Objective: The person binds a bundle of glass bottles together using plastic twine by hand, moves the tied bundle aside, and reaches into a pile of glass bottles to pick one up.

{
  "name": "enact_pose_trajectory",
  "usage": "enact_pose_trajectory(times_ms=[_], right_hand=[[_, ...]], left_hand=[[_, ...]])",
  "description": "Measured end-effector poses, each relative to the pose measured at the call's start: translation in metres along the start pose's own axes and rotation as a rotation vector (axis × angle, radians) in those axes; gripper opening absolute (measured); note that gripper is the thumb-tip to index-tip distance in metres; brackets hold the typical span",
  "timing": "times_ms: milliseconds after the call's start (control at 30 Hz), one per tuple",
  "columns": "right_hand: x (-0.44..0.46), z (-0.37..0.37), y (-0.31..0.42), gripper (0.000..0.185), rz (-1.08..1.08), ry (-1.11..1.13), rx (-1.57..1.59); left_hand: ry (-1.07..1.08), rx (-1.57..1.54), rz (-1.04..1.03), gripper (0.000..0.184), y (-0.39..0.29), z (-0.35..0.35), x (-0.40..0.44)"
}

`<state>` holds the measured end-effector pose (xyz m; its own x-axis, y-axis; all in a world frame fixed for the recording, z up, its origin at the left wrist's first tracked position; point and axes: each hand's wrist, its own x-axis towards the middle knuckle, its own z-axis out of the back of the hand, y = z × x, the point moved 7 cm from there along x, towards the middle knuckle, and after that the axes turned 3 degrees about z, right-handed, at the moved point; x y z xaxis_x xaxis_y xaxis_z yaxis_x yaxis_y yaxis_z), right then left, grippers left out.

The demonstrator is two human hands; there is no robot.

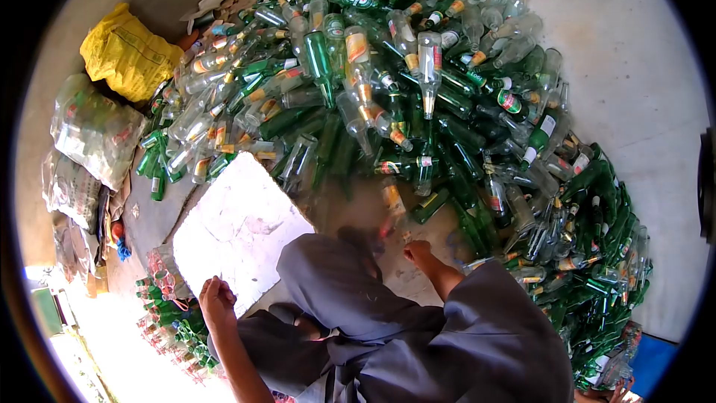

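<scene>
My right hand point(419, 252) is closed at the neck end of a clear glass bottle point(392, 198) with an orange label. The bottle points away from me over the floor, and part of it is blurred. My left hand point(217, 300) is held over the near left edge of a white board point(239, 227), its fingers curled together. Whatever may be inside those fingers is hidden. Beyond both hands spreads a large heap of green and clear glass bottles point(429, 67), many with labels and gold neck foil.
Green bottles in red netting point(175, 328) stand at my left. Farther left are a yellow sack point(128, 52) and a clear plastic bag point(93, 130). The heap curves round my right side along a pale wall point(641, 142). Something blue point(656, 358) shows at lower right.
</scene>
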<state>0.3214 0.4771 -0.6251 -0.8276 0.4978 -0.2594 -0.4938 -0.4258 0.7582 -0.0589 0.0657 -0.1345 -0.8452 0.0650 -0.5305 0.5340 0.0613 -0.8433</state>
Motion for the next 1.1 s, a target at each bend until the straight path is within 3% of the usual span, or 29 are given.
enact_pose_trajectory(times_ms=[33, 133, 333, 500, 600, 800, 867, 967, 1033, 1100], right_hand=[[0.001, -0.004, 0.006, 0.011, 0.078, -0.091, 0.012], [0.0, 0.005, 0.027, 0.013, 0.097, 0.144, -0.196], [0.008, -0.018, 0.02, 0.013, -0.058, 0.142, 0.221], [-0.001, 0.015, 0.061, 0.014, -0.044, 0.18, -0.02], [-0.009, 0.026, 0.075, 0.016, -0.09, 0.164, -0.01], [-0.006, -0.006, 0.036, 0.014, -0.044, 0.248, 0.026], [-0.008, -0.008, 0.03, 0.012, -0.242, 0.242, 0.174], [-0.02, 0.007, 0.075, 0.01, -0.701, 0.129, 0.548], [-0.015, 0.002, 0.072, 0.011, -0.606, 0.212, 0.417], [-0.008, -0.005, 0.069, 0.012, -0.364, 0.334, 0.143]], left_hand=[[0.013, 0.022, -0.016, 0.017, -0.007, -0.002, -0.002], [0.042, 0.062, -0.06, 0.016, -0.027, -0.016, -0.012], [0.126, 0.222, -0.168, 0.019, -0.06, -0.053, -0.03], [0.157, 0.251, -0.163, 0.02, -0.039, -0.053, -0.012], [0.159, 0.275, -0.099, 0.019, -0.034, -0.052, -0.004], [0.2, 0.229, -0.134, 0.02, -0.043, -0.057, -0.012], [0.189, 0.199, -0.152, 0.02, -0.045, -0.053, -0.019], [0.163, 0.148, -0.133, 0.02, -0.05, -0.049, -0.032], [0.156, 0.129, -0.142, 0.02, -0.047, -0.04, -0.032], [0.149, 0.08, -0.142, 0.02, -0.048, -0.037, -0.035]])
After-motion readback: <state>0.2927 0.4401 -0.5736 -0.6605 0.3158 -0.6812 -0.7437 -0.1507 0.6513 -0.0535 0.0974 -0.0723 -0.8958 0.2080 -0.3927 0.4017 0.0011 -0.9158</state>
